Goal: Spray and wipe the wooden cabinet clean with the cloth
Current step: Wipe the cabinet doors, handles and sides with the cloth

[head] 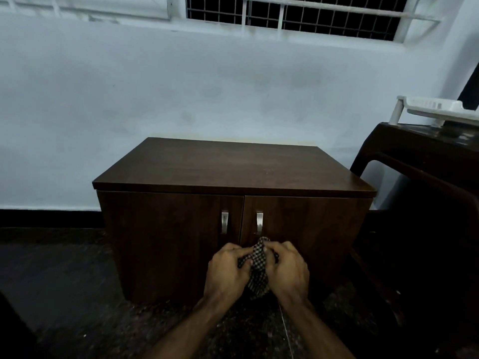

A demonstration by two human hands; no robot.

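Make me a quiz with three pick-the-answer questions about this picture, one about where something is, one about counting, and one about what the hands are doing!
1. Where is the cloth?
A. On top of the cabinet
B. Between the two hands, in front of the cabinet doors
C. On the floor

2. How many metal handles are on the cabinet?
A. One
B. Two
C. Four

3. Are the cabinet doors open or closed?
A. Both closed
B. Both open
C. One open

Answers:
1. B, because the left hand and the right hand both grip the checked cloth, bunched up between them.
2. B, because one handle is on the left door and another handle is on the right door.
3. A, because both doors sit flat with only a thin line between them.
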